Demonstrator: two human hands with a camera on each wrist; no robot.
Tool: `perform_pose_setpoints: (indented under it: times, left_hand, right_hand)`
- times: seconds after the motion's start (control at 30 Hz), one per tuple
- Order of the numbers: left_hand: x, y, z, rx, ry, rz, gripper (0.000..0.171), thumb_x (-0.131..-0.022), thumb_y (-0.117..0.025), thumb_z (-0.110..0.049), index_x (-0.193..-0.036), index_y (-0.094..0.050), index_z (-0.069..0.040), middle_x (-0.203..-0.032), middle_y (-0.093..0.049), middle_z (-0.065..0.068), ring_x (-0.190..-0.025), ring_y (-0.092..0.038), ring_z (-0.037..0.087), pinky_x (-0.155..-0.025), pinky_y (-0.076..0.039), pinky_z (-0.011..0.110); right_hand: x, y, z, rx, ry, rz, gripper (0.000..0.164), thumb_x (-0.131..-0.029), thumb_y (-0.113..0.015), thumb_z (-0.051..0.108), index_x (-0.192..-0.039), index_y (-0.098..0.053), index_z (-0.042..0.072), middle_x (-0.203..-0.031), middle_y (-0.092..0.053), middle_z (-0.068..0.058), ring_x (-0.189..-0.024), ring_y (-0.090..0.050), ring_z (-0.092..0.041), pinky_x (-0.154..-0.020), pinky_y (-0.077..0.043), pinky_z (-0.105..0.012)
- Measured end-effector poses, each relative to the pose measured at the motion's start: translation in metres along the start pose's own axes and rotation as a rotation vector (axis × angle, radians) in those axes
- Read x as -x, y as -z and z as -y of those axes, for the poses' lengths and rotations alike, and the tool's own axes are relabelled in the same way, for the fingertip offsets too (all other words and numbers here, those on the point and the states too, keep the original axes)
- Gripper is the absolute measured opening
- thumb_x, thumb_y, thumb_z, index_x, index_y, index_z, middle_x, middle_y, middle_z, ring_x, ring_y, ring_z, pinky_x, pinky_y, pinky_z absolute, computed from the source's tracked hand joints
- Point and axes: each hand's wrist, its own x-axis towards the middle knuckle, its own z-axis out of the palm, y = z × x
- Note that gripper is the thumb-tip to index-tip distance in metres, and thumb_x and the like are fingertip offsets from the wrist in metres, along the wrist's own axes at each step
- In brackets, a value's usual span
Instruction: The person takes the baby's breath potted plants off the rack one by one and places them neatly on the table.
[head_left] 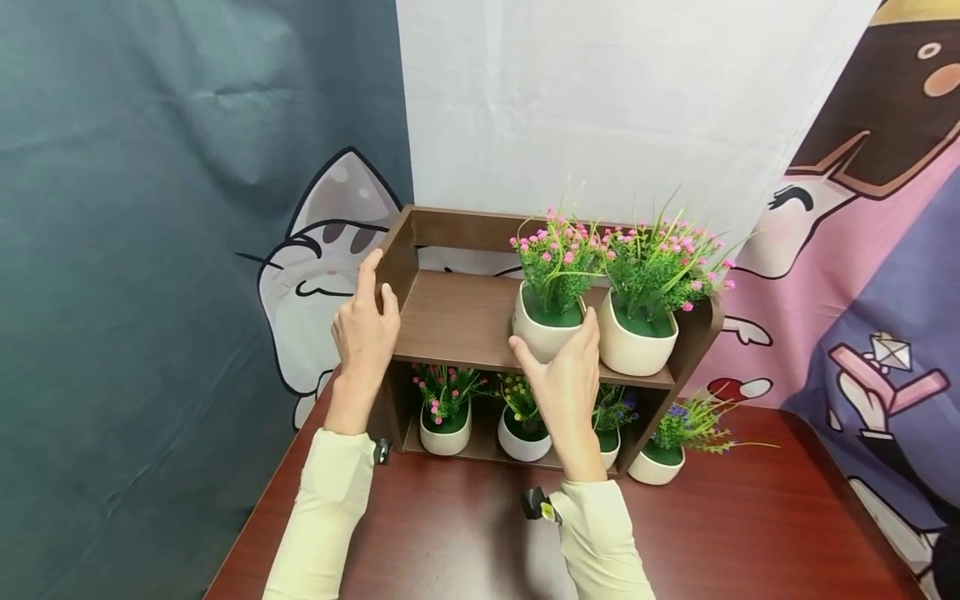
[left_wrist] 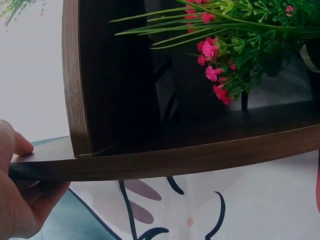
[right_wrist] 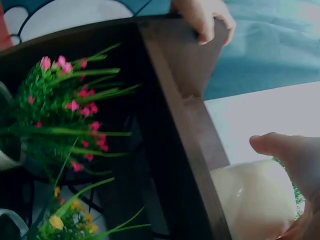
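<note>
A two-tier brown wooden shelf (head_left: 450, 321) stands on the table. My left hand (head_left: 365, 329) grips the edge of its left side panel (left_wrist: 150, 165), thumb on one face and fingers on the other. On the upper tier is a white pot (head_left: 550, 333) of pink flowers. My right hand (head_left: 566, 383) spans this pot from the front, its fingers at the pot's right side. In the right wrist view the straight thumb (right_wrist: 272, 144) stands slightly apart from the white wall. A second pink-flowered pot (head_left: 637, 346) sits to its right.
The lower tier holds a pink-flowered pot (head_left: 446, 429), a yellow-flowered pot (head_left: 523, 442) and a blue-flowered pot (head_left: 609, 450) partly behind my right arm. Another blue-flowered pot (head_left: 657, 467) stands on the red-brown table (head_left: 750, 517) outside the shelf. Printed curtains (head_left: 187, 250) hang behind.
</note>
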Motion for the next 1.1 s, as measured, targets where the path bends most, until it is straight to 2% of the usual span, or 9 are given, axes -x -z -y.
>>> perform_pose_setpoints:
  times: [0.2, 0.43, 0.67, 0.77, 0.93, 1.1]
  left_hand:
    - [0.000, 0.000, 0.001, 0.007, -0.006, 0.001, 0.041, -0.093, -0.051, -0.017, -0.133, -0.048, -0.024, -0.047, -0.035, 0.005, -0.037, -0.029, 0.021, -0.041, -0.022, 0.035]
    - [-0.001, 0.001, 0.001, -0.001, 0.013, 0.011, 0.041, -0.094, -0.050, -0.019, -0.134, -0.048, -0.025, -0.047, -0.035, 0.005, -0.038, -0.030, 0.021, -0.042, -0.022, 0.035]
    - [-0.001, 0.001, 0.001, 0.003, -0.007, 0.008, 0.041, -0.094, -0.050, -0.019, -0.134, -0.048, -0.024, -0.048, -0.035, 0.005, -0.037, -0.028, 0.020, -0.041, -0.022, 0.035]
    - [-0.001, 0.000, 0.001, 0.006, -0.019, 0.002, 0.040, -0.093, -0.050, -0.018, -0.134, -0.048, -0.022, -0.048, -0.035, 0.005, -0.037, -0.028, 0.020, -0.041, -0.022, 0.034]
    - [-0.001, -0.001, 0.002, -0.003, -0.022, -0.012, 0.041, -0.093, -0.050, -0.018, -0.134, -0.049, -0.022, -0.049, -0.037, 0.006, -0.037, -0.027, 0.019, -0.041, -0.021, 0.034]
    - [-0.001, -0.001, 0.003, 0.000, -0.023, -0.013, 0.040, -0.093, -0.049, -0.019, -0.133, -0.049, -0.022, -0.049, -0.037, 0.005, -0.037, -0.027, 0.019, -0.041, -0.021, 0.034]
  right_hand:
    - [-0.005, -0.005, -0.002, 0.028, -0.029, -0.057, 0.088, -0.072, -0.076, 0.041, -0.136, -0.035, -0.002, -0.124, -0.048, -0.020, -0.103, -0.054, -0.038, -0.081, -0.042, -0.051]
    - [-0.002, -0.002, -0.006, -0.033, -0.008, -0.069, 0.084, -0.068, -0.079, 0.041, -0.132, -0.041, 0.004, -0.123, -0.052, -0.013, -0.104, -0.055, -0.032, -0.081, -0.043, -0.048]
    - [0.014, 0.013, -0.007, -0.147, 0.046, -0.043, 0.085, -0.064, -0.083, 0.038, -0.131, -0.043, 0.004, -0.118, -0.056, -0.014, -0.103, -0.056, -0.029, -0.081, -0.043, -0.045]
    - [0.021, 0.021, -0.006, -0.188, 0.066, -0.026, 0.085, -0.063, -0.084, 0.034, -0.131, -0.043, 0.005, -0.117, -0.057, -0.013, -0.103, -0.057, -0.025, -0.080, -0.045, -0.040]
    - [0.035, 0.035, -0.004, -0.244, 0.113, 0.044, 0.086, -0.061, -0.086, 0.029, -0.131, -0.042, 0.006, -0.122, -0.055, -0.008, -0.106, -0.055, -0.018, -0.080, -0.047, -0.033]
    - [0.048, 0.046, -0.003, -0.273, 0.157, 0.088, 0.088, -0.059, -0.088, 0.025, -0.132, -0.042, 0.006, -0.128, -0.051, -0.007, -0.109, -0.055, -0.019, -0.081, -0.048, -0.032]
